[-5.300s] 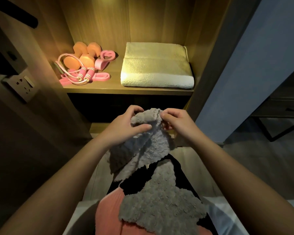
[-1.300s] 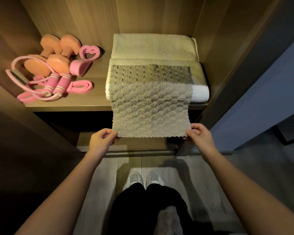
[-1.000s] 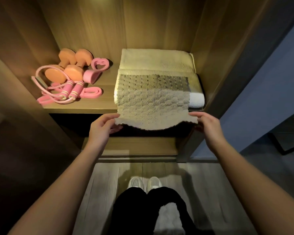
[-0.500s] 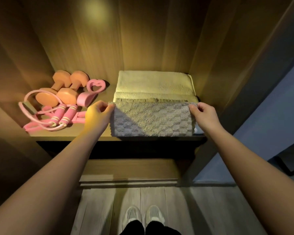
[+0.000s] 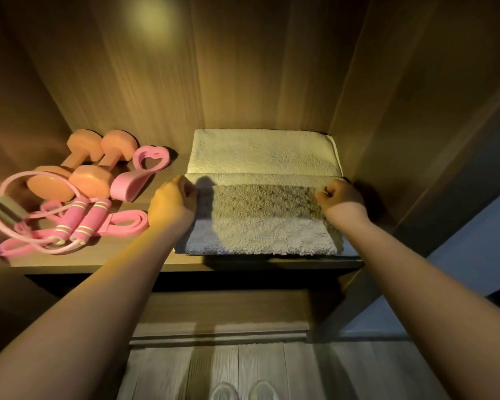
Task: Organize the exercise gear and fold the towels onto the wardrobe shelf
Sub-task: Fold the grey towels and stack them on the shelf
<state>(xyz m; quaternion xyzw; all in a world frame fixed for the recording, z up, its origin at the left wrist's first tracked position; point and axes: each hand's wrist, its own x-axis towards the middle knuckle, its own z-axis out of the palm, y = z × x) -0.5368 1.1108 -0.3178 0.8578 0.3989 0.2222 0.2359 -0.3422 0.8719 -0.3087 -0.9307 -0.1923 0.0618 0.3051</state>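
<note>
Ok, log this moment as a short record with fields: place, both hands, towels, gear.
place: wooden wardrobe shelf
left hand: fingers curled, gripping the left end of the grey towel
right hand: fingers curled, gripping its right end
grey towel: folded, lying on the cream towel
cream towel: folded, on the shelf's right side
gear: two orange dumbbells, pink heart-ended trainer, pink jump rope, pink resistance band, grouped on the left

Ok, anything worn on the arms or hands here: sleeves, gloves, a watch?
Nothing shows. The left forearm and right forearm are bare to the frame edge, no sleeves. The left hand and right hand wear no gloves; no watch or band at either wrist.
</note>
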